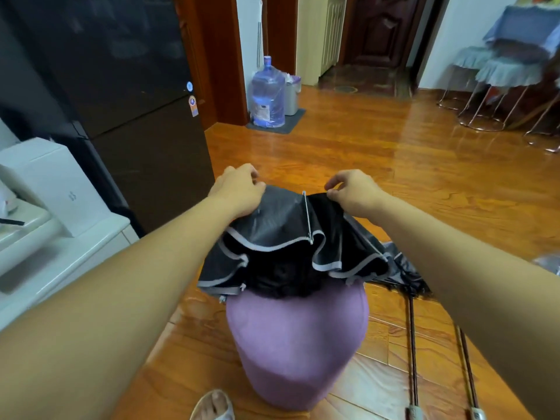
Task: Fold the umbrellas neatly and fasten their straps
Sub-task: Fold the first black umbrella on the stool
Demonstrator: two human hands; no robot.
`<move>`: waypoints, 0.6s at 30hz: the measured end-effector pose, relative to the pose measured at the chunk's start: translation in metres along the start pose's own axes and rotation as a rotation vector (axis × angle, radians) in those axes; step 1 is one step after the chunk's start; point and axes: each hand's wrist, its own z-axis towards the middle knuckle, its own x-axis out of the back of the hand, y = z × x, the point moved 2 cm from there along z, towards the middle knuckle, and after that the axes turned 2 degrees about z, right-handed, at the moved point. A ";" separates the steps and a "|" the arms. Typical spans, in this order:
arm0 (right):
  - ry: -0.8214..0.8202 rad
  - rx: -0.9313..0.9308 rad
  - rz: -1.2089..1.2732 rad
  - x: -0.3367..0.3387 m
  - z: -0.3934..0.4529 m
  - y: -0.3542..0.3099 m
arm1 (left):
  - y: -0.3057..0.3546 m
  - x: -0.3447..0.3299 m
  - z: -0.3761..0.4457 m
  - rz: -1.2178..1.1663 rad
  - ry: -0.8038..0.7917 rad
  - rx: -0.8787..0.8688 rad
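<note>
A black umbrella [281, 237] with a grey-trimmed canopy rests half collapsed on a purple round stool [297, 338]. Its canopy hangs in loose ruffles and one metal rib shows along the top fold. My left hand [239, 189] grips the canopy's far left edge with curled fingers. My right hand [351, 189] pinches the far right edge between thumb and fingers. A second black umbrella [403, 268] lies on the floor to the right, behind my right forearm, partly hidden.
A dark fridge [127, 95] and a white cabinet [60, 247] stand to the left. A water jug [268, 92] sits by the doorway. Chairs [497, 83] stand far right. Two thin rods [439, 359] lie on the wooden floor at right. A foot [213, 404] shows below.
</note>
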 end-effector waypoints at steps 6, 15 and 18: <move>-0.041 -0.286 0.247 -0.023 0.024 0.032 | -0.014 -0.070 -0.034 0.171 -0.346 0.023; -0.268 -0.525 0.183 -0.065 -0.015 0.044 | -0.039 -0.118 -0.047 -0.652 -0.237 0.654; -0.298 -0.513 0.081 -0.080 -0.011 0.033 | -0.028 -0.126 -0.041 -0.691 -0.293 0.720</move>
